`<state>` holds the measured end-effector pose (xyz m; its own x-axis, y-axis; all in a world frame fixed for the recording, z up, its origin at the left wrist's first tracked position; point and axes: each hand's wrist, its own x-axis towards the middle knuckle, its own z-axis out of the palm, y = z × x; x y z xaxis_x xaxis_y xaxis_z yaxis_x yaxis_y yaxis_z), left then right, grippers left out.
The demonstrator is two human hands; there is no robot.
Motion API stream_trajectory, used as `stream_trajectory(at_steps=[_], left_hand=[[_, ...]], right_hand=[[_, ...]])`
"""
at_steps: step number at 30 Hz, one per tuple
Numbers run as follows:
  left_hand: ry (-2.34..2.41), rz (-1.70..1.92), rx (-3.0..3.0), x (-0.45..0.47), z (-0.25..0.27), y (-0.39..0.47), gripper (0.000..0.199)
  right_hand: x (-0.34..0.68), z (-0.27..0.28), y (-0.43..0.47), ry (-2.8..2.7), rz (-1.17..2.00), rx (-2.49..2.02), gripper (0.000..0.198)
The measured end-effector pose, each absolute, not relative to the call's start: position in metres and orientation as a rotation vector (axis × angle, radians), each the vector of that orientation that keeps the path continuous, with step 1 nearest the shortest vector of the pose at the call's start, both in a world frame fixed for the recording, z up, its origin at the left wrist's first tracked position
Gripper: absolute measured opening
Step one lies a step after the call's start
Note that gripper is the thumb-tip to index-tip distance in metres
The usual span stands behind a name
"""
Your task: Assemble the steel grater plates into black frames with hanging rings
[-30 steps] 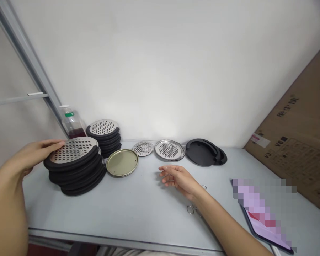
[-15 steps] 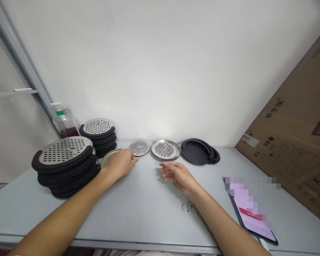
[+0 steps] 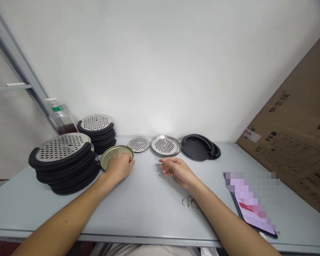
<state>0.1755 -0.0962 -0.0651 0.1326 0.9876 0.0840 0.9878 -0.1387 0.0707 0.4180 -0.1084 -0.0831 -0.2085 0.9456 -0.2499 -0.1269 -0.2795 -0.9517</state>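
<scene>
My left hand [image 3: 122, 164] reaches over the near right rim of a shallow gold-coloured round lid [image 3: 110, 155]. Its fingers are curled down and closed; their tips, and anything between them, are hidden. My right hand [image 3: 177, 171] hovers above the table with loosely bent fingers apart and nothing in them. Beyond it lie silver grater discs [image 3: 165, 145], and a smaller perforated metal disc [image 3: 138, 144] sits to their left. Several thin metal rings [image 3: 185, 203] rest beside my right forearm.
Two stacks of black-rimmed graters [image 3: 66, 167] [image 3: 97, 133] stand at the left, with a bottle of dark liquid [image 3: 60, 117] behind. Black round trays [image 3: 197, 147] lie against the wall. A phone [image 3: 252, 209] and a large cardboard box [image 3: 290, 131] are at the right.
My left hand has shifted slightly towards me and its fingers have closed, leaving more of the gold lid showing. My right hand stays nearly still. The view has tilted a little.
</scene>
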Motion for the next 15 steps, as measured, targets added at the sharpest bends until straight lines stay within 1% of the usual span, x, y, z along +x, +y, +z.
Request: stream_trajectory(at_steps=[5, 10, 15], left_hand=[[-2.054, -0.257, -2.318, 0.173, -0.06, -0.098, 0.023], [-2.037, -0.346, -2.218, 0.173, -0.055, -0.099, 0.017], [-1.962, -0.463, -2.149, 0.173, -0.05, -0.103, 0.016]], right_hand=[[0.418, -0.081, -0.109, -1.099, 1.622, -1.192, 0.017], [0.417, -0.083, -0.109, -1.105, 1.624, -1.188, 0.017], [0.417, -0.082, -0.109, -1.099, 1.617, -1.198, 0.017]])
